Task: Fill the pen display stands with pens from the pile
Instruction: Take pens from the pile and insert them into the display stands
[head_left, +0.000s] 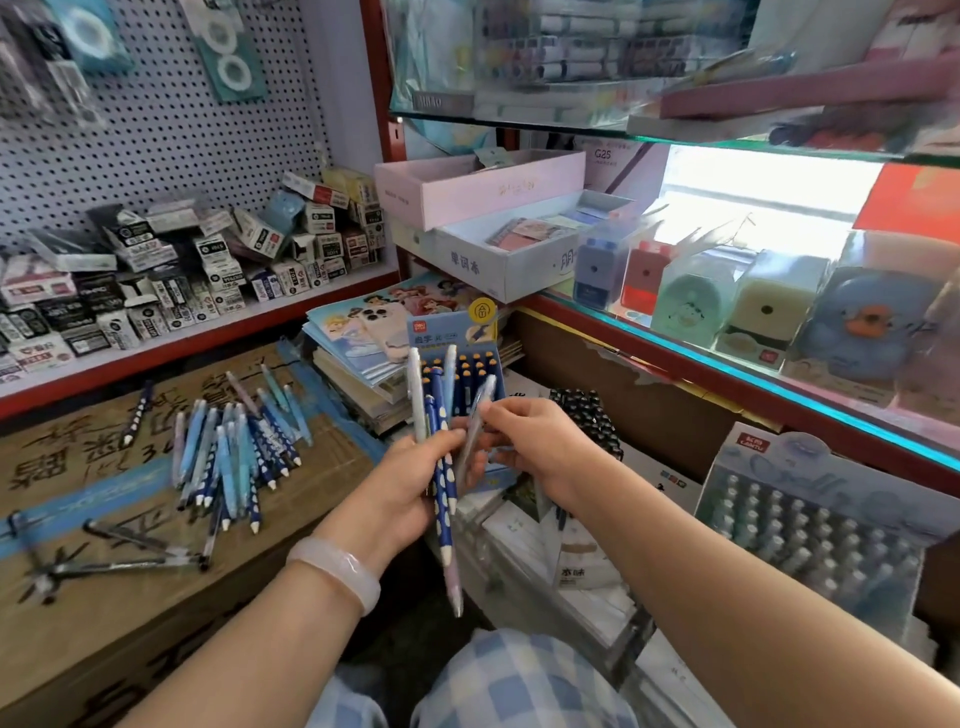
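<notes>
My left hand (402, 488) grips a bunch of blue and white spotted pens (441, 467), held upright in front of me. My right hand (530, 441) pinches one pale grey pen (475, 426) at the right side of that bunch. Just behind the hands stands a blue pen display stand (467, 364) with dark blue pens in its slots. The pile of loose blue pens (234, 447) lies on the cardboard box (156, 597) to the left. A second stand (810, 530), filled with pale capped pens, leans at the right.
Several black pens (119, 551) lie at the box's near left. A stack of notebooks (358, 353) sits behind the pile. A cluster of black pens (587, 415) stands right of the blue stand. A glass shelf (727, 353) with sharpeners runs along the right.
</notes>
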